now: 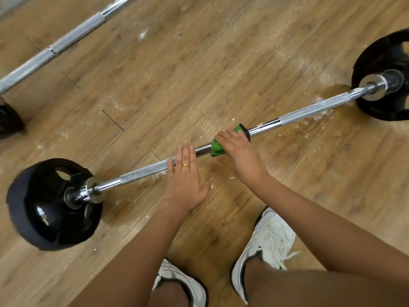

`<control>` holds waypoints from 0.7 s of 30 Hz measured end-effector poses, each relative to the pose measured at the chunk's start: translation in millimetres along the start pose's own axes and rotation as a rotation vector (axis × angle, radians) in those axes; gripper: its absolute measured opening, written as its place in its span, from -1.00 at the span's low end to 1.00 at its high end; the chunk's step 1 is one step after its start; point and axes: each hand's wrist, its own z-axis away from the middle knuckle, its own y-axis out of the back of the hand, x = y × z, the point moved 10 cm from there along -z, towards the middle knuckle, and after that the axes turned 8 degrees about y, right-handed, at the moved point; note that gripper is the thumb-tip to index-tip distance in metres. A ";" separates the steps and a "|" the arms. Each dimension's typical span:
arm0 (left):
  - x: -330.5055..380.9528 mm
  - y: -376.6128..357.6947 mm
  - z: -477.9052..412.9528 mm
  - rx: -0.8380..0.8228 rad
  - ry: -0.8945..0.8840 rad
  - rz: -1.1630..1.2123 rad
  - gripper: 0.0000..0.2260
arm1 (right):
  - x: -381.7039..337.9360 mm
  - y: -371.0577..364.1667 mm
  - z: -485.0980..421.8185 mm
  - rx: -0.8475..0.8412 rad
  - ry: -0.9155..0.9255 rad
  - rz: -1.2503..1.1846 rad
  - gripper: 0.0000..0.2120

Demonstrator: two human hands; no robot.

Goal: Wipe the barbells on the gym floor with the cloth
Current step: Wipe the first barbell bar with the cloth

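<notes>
A chrome barbell [307, 111] lies across the wooden floor, running from lower left to upper right, with a black plate [51, 204] on its left end and another black plate [385, 76] on its right end. My right hand [239, 156] grips a green cloth [218, 147] wrapped round the middle of the bar. My left hand [186, 180] lies flat with straight fingers on the bar just left of the cloth, a gold ring on one finger.
A second barbell [66, 41] lies at the upper left, its black plate [8, 120] at the left edge. My two white shoes [265, 247] stand on the floor just behind the near bar. White dust specks dot the floorboards.
</notes>
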 end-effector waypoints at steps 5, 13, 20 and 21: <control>2.6 -3.3 6.6 -0.033 0.008 0.042 -0.07 | 12.6 7.3 1.8 -0.011 -0.085 -0.013 -0.45; -2.5 -4.4 25.4 -0.029 0.043 0.035 -0.19 | -4.5 3.3 8.5 -0.054 -0.060 0.012 -0.41; -28.4 -8.3 45.1 -0.066 0.163 0.007 -0.21 | -36.0 -5.0 20.5 -0.061 0.056 0.097 -0.33; -26.4 -7.9 46.7 -0.080 0.164 0.019 -0.20 | -37.6 -5.7 21.4 -0.073 0.078 0.104 -0.30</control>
